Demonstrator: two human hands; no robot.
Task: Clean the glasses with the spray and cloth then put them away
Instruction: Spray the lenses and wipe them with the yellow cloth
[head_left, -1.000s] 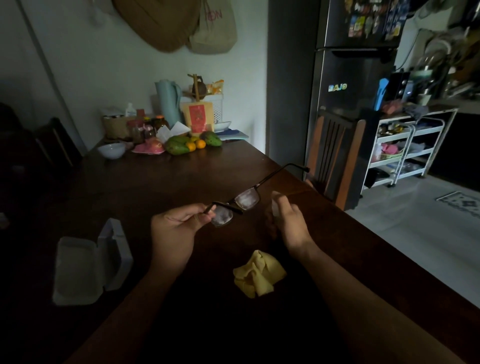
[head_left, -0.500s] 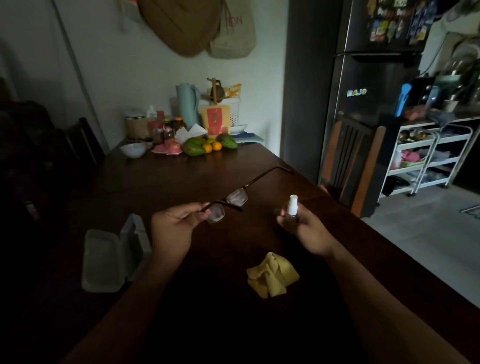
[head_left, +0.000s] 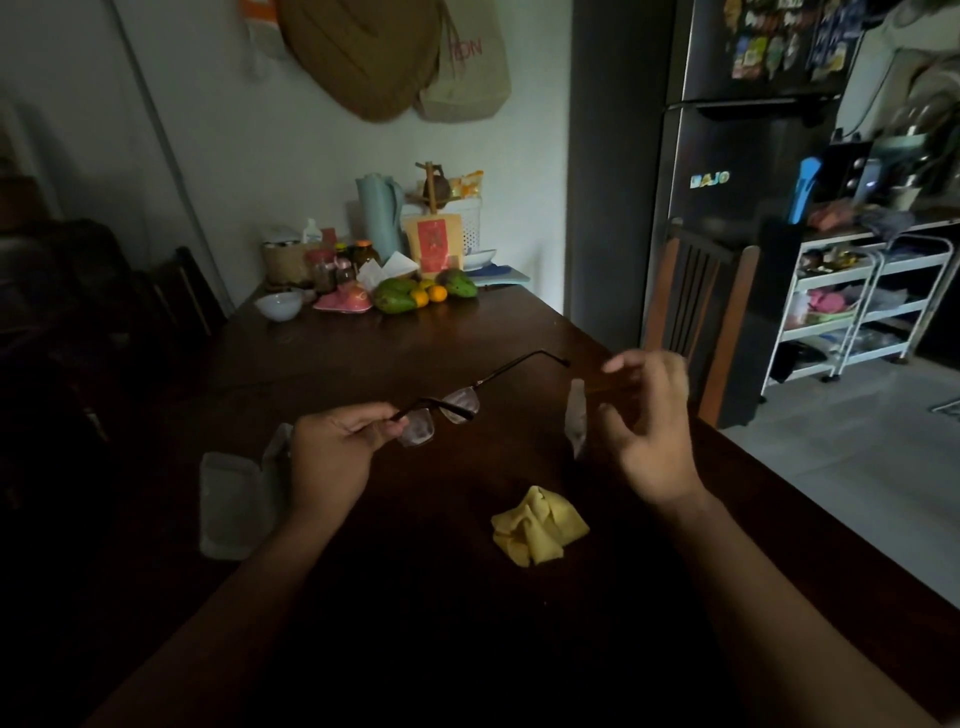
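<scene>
Dark-framed glasses (head_left: 451, 406) hang above the dark wooden table (head_left: 363, 358), one temple arm stretched toward the right. My left hand (head_left: 337, 447) pinches them at the left lens end. A small spray bottle (head_left: 575, 418), blurred, stands upright just left of my right hand (head_left: 649, 426). That hand's fingers are spread and loosely curled, and none of them closes round the bottle. A crumpled yellow cloth (head_left: 540, 526) lies on the table below the bottle. An open white glasses case (head_left: 231, 501) lies to the left, partly behind my left wrist.
At the table's far end stand fruit (head_left: 410, 296), a white bowl (head_left: 280, 304), jars and a pale blue jug (head_left: 379, 218). A wooden chair (head_left: 696, 306) stands at the table's right edge, in front of a dark fridge (head_left: 748, 156). A white trolley (head_left: 857, 301) stands on the floor to the right.
My right hand has let go of the spray bottle and lifted up and to the right, fingers spreading. The left hand keeps the glasses where they were.
</scene>
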